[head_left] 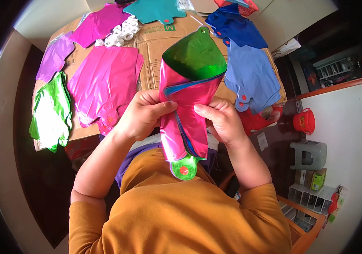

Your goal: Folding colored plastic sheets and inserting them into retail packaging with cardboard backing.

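Observation:
In front of my chest I hold a folded bundle of shiny foil sheets [193, 91], pink on the outside and bright green inside, with blue layers showing along the edges. My left hand [145, 112] pinches its left side, thumb on the front. On the right side my right hand [223, 118] grips it likewise, thumb pointing inward. Both hands' remaining fingers are mostly hidden behind the foil. A green tab [184, 169] with an orange-red dot hangs from the bottom, and another rounded green tab [203, 31] stands up at the top.
A flattened cardboard sheet [151, 38] covers the table. Stacks of foil lie around it: pink [104, 82], green [52, 112], purple [55, 57], magenta [98, 25], teal [153, 9], dark blue [240, 27] and light blue [253, 74]. White rings [121, 33] are heaped there. A red bucket [304, 121] and grey stool [308, 154] stand right.

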`<move>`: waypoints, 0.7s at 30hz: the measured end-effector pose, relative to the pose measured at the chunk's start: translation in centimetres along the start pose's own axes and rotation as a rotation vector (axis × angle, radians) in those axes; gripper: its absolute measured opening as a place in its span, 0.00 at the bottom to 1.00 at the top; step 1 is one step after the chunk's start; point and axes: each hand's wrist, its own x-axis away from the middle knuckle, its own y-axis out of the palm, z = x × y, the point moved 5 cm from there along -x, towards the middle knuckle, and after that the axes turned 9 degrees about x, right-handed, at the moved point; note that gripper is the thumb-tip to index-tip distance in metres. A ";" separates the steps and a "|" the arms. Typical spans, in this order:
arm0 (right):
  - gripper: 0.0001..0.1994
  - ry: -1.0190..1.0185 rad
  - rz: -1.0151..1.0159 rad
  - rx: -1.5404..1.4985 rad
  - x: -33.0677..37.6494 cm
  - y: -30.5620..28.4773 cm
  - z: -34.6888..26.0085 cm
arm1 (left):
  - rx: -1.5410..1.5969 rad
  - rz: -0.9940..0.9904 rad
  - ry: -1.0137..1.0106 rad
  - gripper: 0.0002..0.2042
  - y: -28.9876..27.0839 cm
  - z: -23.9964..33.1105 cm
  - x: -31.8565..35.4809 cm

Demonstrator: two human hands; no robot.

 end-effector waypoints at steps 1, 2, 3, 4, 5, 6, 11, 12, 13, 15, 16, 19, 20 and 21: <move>0.10 -0.009 -0.022 -0.031 0.1 0.3 -0.6 | 0.047 -0.001 0.012 0.08 0.4 0.3 0.0; 0.10 -0.012 -0.030 -0.036 0.4 0.6 -1.2 | 0.095 -0.003 0.024 0.08 0.9 0.6 0.1; 0.10 -0.018 -0.043 -0.040 0.7 0.9 -2.1 | 0.105 -0.011 0.031 0.07 1.9 1.2 0.5; 0.10 -0.025 -0.056 -0.045 1.0 0.9 -2.7 | 0.080 -0.110 0.016 0.07 1.9 1.5 0.6; 0.12 -0.180 -0.098 0.188 1.0 0.6 -3.3 | 0.055 -0.210 0.001 0.07 1.3 2.0 0.7; 0.14 -0.292 -0.138 0.320 1.2 1.2 -4.2 | 0.031 -0.305 -0.016 0.07 1.1 2.1 0.8; 0.16 -0.279 -0.149 0.464 1.3 1.5 -5.1 | 0.015 -0.464 0.048 0.09 1.0 1.8 1.0; 0.16 -0.258 -0.130 0.413 1.1 1.1 -5.0 | 0.107 -0.459 0.010 0.14 1.4 1.8 1.1; 0.15 -0.237 -0.111 0.363 1.0 0.7 -4.8 | 0.199 -0.453 -0.029 0.21 2.0 2.0 1.3; 0.14 -0.209 -0.083 0.309 0.9 0.5 -4.3 | 0.378 -0.436 -0.107 0.38 3.0 2.2 1.9; 0.14 -0.197 -0.102 0.265 0.8 0.6 -3.9 | 0.373 -0.385 -0.144 0.37 2.8 1.6 2.0; 0.12 -0.190 -0.173 0.201 0.3 0.3 -2.8 | 0.158 -0.195 -0.215 0.35 1.9 -0.4 3.0; 0.12 -0.172 -0.171 0.174 0.2 0.1 -2.8 | 0.228 -0.189 -0.258 0.28 2.3 -0.6 3.1; 0.12 -0.153 -0.171 0.147 0.2 -0.1 -2.7 | 0.214 -0.267 -0.249 0.24 2.5 -0.5 3.0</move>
